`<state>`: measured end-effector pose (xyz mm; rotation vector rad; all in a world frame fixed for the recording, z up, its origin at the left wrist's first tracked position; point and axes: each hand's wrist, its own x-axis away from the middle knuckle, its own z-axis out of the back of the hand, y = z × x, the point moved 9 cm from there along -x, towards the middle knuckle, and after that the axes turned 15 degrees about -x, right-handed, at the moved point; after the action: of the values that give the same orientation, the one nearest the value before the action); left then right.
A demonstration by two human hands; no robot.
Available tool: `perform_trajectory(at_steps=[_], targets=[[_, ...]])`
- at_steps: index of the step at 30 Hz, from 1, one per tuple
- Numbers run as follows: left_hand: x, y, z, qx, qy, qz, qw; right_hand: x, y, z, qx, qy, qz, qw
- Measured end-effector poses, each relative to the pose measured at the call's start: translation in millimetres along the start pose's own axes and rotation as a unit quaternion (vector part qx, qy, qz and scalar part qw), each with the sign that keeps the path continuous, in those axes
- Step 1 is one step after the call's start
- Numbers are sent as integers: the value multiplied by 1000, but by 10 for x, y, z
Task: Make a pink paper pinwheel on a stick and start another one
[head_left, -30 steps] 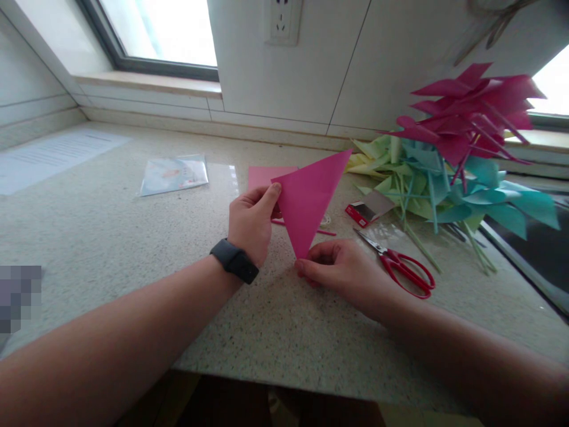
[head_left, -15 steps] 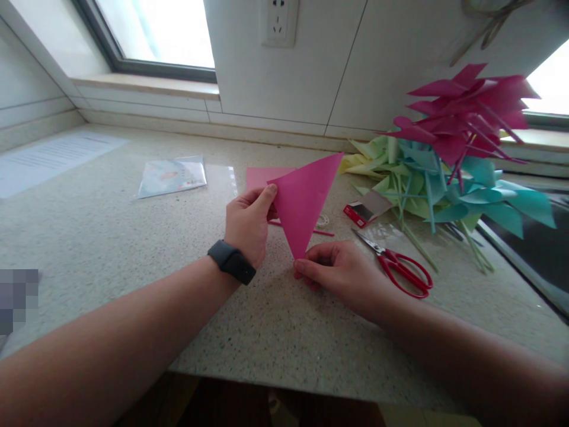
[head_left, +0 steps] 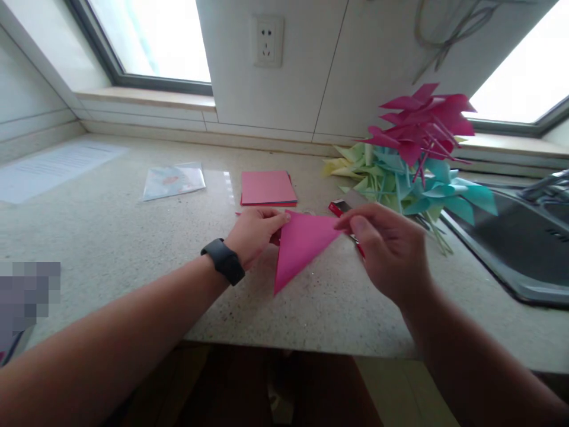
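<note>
A bright pink sheet of paper (head_left: 302, 243), folded into a triangle, is held above the counter between both hands. My left hand (head_left: 258, 231), with a dark watch (head_left: 223, 261) on its wrist, pinches the paper's upper left corner. At the right-hand corner, my right hand (head_left: 386, 246) grips the tip between thumb and fingers. One point of the triangle hangs down toward the counter's front. Behind the paper lies a stack of square pink paper (head_left: 268, 187). My right hand hides most of the red scissors; only a sliver shows beside it.
Paper pinwheels in pink (head_left: 422, 127), blue (head_left: 448, 190) and green lie at the back right, near a sink (head_left: 502, 249). A small red box (head_left: 341, 207) sits behind my right hand. A plastic packet (head_left: 173, 180) and a printed sheet (head_left: 53, 166) lie at left.
My right hand has moved from the triangle's bottom point up and right to its right corner. The paper has turned and come lower. The pink stack now shows more fully.
</note>
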<state>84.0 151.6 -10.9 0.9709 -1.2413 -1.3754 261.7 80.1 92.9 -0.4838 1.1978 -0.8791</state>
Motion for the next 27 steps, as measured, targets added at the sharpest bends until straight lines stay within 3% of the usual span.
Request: perform_trajectory(at_steps=[3,6,9,14,27], targets=[[152,-19,-126,-81,-64,-1,995,326,-332,-290,121,-151,94,977],[253,2,-184,-165,-89,-31,982,762,-312,-579,188,-249,66,948],[293,28,-214,-230,-93,-58,967,1101,-208,-762,243,-296,39,923],[323,60,-255,-280,-96,-90,951,1340,-69,-856,273,-341,-4,900],[353,118,-269,-342,-63,-179,920,1431,-32,-894,285,-368,-11,885]])
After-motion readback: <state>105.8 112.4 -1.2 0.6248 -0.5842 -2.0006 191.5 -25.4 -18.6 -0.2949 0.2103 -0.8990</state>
